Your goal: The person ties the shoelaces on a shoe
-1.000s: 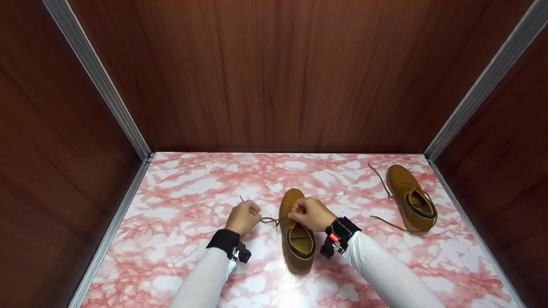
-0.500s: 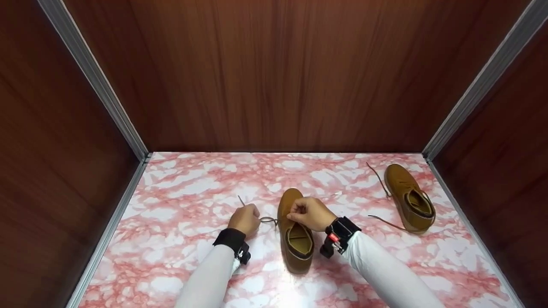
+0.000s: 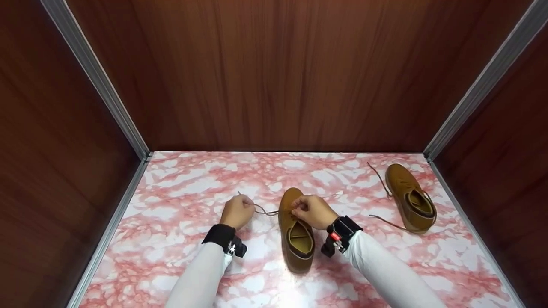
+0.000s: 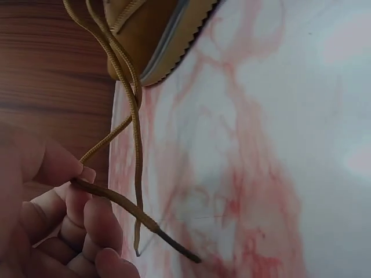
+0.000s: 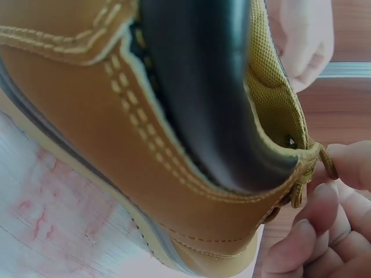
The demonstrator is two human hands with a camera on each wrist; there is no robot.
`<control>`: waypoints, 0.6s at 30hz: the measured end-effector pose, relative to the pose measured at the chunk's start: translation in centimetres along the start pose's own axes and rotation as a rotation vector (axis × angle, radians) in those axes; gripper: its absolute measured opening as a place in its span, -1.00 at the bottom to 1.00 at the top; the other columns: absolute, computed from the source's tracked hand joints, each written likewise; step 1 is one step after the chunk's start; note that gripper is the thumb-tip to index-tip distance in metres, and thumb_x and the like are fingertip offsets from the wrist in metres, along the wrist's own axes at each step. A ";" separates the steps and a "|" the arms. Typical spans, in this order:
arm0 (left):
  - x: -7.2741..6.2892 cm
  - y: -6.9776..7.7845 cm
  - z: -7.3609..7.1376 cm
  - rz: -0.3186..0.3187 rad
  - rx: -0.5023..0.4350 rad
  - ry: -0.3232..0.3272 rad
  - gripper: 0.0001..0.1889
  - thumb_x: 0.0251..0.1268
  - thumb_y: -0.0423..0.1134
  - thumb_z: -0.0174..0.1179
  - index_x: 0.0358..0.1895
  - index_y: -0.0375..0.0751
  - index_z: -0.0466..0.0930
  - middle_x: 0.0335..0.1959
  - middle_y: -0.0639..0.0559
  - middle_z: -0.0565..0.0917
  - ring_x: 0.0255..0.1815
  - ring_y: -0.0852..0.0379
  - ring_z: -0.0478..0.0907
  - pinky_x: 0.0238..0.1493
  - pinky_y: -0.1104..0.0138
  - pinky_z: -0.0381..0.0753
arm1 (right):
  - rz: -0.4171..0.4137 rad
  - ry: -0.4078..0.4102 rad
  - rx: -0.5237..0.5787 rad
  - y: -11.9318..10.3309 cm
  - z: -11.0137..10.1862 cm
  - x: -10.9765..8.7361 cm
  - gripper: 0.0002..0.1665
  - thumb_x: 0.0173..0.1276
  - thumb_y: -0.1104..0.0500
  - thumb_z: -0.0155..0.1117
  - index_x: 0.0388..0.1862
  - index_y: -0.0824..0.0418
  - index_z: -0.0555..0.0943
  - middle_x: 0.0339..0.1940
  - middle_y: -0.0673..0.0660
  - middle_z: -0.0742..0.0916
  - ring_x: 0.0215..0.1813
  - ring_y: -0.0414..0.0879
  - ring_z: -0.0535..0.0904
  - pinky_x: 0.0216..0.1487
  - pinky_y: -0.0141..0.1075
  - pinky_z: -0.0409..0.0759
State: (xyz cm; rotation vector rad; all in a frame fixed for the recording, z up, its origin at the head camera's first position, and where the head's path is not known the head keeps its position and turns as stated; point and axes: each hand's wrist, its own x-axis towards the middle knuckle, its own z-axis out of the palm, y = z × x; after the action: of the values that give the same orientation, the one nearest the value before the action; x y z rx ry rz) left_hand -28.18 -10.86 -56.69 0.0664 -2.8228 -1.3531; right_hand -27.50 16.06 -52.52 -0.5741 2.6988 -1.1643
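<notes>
"As I scan this remotely, what's on the marbled tabletop (image 3: 171,265)?"

"Near shoe (image 3: 298,239), sole down, mid-table. Right hand (image 3: 316,212) at its lacing (image 5: 299,191); gripping or not, I can't tell. Left hand (image 3: 237,212), off beside it, pinches a lace (image 4: 123,202) short of its dark tip (image 4: 178,246)."

"Step?"

"Lace handling, I'd judge; next move calls for a firm pinch and some slack."

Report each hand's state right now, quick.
Left hand: closed, pinching a shoelace near one end.
Right hand: at the lacing of the nearer shoe; cannot tell whether it grips any lace.
</notes>
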 end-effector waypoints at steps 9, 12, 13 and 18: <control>0.0 0.6 -1.4 -0.014 -0.057 0.060 -0.85 0.29 -0.18 0.15 -0.25 -0.10 0.70 -0.38 0.03 0.68 -0.30 0.07 0.61 -0.15 0.24 0.57 | -0.052 0.041 -0.064 0.1 0.3 0.0 -0.92 0.39 0.24 0.38 -0.31 0.20 0.78 -0.37 0.06 0.81 -0.34 -0.26 0.59 -0.23 -0.43 0.56; 0.0 0.9 -1.7 -0.012 -0.100 0.074 -0.85 0.29 -0.17 0.16 -0.25 -0.11 0.70 -0.39 0.05 0.65 -0.31 0.09 0.58 -0.17 0.27 0.54 | -0.045 0.059 -0.069 0.1 0.4 0.0 -0.87 0.39 0.20 0.42 -0.39 0.15 0.74 -0.45 0.01 0.77 -0.40 -0.30 0.53 -0.31 -0.46 0.49; 0.0 1.0 -1.8 -0.012 -0.114 0.079 -0.85 0.30 -0.17 0.17 -0.26 -0.11 0.70 -0.40 0.06 0.64 -0.31 0.10 0.57 -0.17 0.28 0.53 | -0.045 0.063 -0.073 0.1 0.3 0.0 -0.85 0.39 0.19 0.43 -0.42 0.15 0.73 -0.48 0.00 0.75 -0.42 -0.30 0.51 -0.33 -0.46 0.47; -0.1 1.7 -2.3 -0.006 -0.183 0.095 -0.88 0.28 -0.16 0.21 -0.31 -0.08 0.69 -0.43 0.09 0.59 -0.35 0.12 0.53 -0.20 0.30 0.50 | -0.015 0.072 -0.085 0.1 0.3 0.1 -0.78 0.38 0.16 0.46 -0.48 0.13 0.69 -0.55 -0.06 0.66 -0.47 -0.30 0.47 -0.38 -0.46 0.42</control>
State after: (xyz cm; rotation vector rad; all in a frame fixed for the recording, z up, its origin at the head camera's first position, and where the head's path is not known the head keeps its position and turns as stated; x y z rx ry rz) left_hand -28.05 -11.58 -53.98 0.1333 -2.6119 -1.5588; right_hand -27.51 15.93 -52.81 -0.5759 2.8211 -1.0995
